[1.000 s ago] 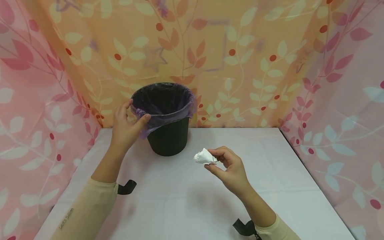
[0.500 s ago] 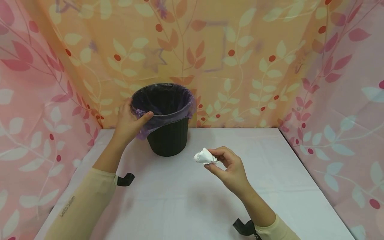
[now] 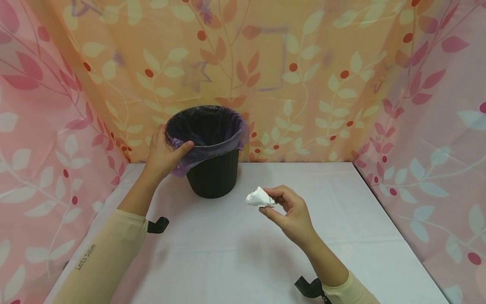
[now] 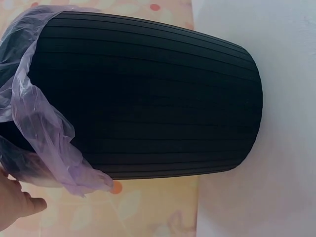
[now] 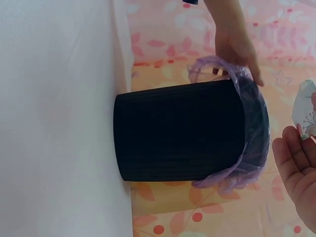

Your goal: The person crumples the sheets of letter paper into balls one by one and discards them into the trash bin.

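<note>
A black ribbed trash can stands on the table toward the back, its mouth lined with a thin purple bag folded over the rim. My left hand holds the left side of the rim, thumb in front and fingers behind, partly hidden by the bag. Between thumb and fingertips, my right hand pinches a crumpled piece of white paper above the table, to the right of the can and nearer to me. Seen from the right wrist, the paper bears a small printed pattern.
A white cloth covers the table. Leaf-patterned curtains, an orange one behind and pink ones at both sides, close it in. Black wrist mounts stick out from both sleeves.
My left hand has slid slightly forward and its thumb has closed in on the can's rim. My right hand and the paper stay almost still.
</note>
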Available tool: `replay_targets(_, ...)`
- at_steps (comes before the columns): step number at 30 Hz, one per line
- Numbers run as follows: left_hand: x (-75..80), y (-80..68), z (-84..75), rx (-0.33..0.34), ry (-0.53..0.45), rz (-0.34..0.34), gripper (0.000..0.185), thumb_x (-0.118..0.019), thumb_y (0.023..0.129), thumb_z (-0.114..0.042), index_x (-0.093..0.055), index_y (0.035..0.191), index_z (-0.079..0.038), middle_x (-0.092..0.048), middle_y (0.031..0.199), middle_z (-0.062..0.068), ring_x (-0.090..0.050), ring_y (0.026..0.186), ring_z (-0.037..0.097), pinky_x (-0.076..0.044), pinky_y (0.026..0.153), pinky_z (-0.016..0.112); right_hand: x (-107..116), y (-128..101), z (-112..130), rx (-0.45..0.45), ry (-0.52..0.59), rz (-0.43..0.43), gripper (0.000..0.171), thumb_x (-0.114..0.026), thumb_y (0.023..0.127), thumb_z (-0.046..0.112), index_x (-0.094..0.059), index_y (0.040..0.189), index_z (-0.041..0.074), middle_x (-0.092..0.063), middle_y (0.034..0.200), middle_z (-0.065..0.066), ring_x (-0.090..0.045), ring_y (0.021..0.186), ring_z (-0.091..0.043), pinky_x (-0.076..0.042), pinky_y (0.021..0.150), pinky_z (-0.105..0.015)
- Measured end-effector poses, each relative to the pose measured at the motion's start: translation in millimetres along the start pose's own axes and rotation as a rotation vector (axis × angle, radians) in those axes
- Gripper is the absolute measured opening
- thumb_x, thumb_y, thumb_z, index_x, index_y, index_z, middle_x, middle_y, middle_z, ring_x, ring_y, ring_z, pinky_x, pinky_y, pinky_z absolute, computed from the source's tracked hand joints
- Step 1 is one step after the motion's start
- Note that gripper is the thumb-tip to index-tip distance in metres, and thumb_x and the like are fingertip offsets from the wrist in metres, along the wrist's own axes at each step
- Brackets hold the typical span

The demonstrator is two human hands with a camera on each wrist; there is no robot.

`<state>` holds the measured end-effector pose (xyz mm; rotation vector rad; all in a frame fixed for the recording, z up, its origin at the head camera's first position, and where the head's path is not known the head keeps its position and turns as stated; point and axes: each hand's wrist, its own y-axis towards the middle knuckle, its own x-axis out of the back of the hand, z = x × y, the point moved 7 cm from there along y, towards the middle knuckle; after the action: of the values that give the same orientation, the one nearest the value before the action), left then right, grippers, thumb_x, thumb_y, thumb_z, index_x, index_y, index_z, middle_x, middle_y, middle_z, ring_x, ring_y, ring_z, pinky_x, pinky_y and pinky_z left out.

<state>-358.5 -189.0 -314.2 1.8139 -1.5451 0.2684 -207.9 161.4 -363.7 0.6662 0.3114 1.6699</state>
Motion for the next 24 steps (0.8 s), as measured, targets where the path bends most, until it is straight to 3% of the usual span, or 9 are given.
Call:
replay_targets(6, -0.7, 0.7, 0.8, -0.004, -0.008, 0.017, 0.111, -0.072, 0.085, -0.066, -0.02, 0.162, -0.006, -0.018, 0.168, 0.019, -0.015, 0.155, 0.039, -0.014, 0.123, 0.065, 1, 0, -1, -0.005, -0.004, -0.002, 0.042, -0.083, 0.084, -0.001, -0.068, 0.122, 0.008, -0.067, 0.115, -0.007, -0.066, 0.1, -0.02, -0.057, 0.093, -0.026)
replay_targets(15, -0.2, -3.0, 1.7, 0.04, -0.005, 0.038, 0.119, -0.069, 0.085, -0.07, -0.01, 0.164, -0.003, -0.008, 0.171, 0.018, -0.008, 0.157, 0.038, -0.011, 0.125, 0.062, 2, 3, -5, -0.016, -0.015, -0.005, 0.041, -0.082, 0.085, -0.001, -0.067, 0.122, 0.008, -0.067, 0.116, -0.008, -0.066, 0.101, -0.019, -0.057, 0.094, -0.027)
replay_targets(18, -1.0, -1.8, 1.7, 0.034, -0.013, 0.032, 0.118, -0.072, 0.084, -0.069, -0.014, 0.163, -0.003, -0.011, 0.171, 0.018, -0.01, 0.157, 0.038, -0.012, 0.125, 0.061, 5, 4, -5, -0.015, -0.02, -0.014, 0.04, -0.082, 0.084, -0.002, -0.067, 0.121, 0.006, -0.067, 0.116, -0.009, -0.066, 0.1, -0.019, -0.057, 0.093, -0.026)
replay_targets(24, -1.5, 3.7, 2.5, -0.006, -0.045, 0.002, 0.106, -0.078, 0.082, -0.063, -0.032, 0.157, -0.003, -0.032, 0.162, 0.02, -0.026, 0.151, 0.038, -0.02, 0.124, 0.06, 13, 15, 2, 0.012, -0.019, -0.037, 0.04, -0.081, 0.083, -0.006, -0.067, 0.119, 0.004, -0.068, 0.116, -0.012, -0.066, 0.099, -0.018, -0.056, 0.093, -0.023)
